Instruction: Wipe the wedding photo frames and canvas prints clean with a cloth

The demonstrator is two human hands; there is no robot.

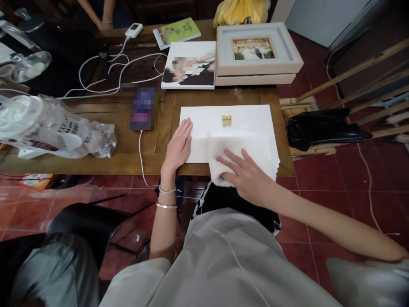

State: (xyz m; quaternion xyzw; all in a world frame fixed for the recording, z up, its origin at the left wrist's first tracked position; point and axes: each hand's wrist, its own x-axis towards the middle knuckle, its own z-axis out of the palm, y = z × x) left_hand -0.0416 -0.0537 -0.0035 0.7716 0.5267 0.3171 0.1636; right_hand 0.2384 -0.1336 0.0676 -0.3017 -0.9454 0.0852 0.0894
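Observation:
A white rectangular panel lies on the wooden table, with a small gold bracket-like plate fixed near its upper middle. My left hand rests flat along the panel's left edge, fingers stretched out together. On the panel's right part is a folded white cloth, which hangs slightly over the table's front edge. My right hand presses on top of this cloth with its fingers spread. The cloth hides the panel's lower right area.
Behind the panel sit a photo panel and stacked boxed picture frames. A green booklet and yellow bag lie farther back. To the left are a charging phone, white cables and plastic-wrapped cups. Another person's arms show at the back.

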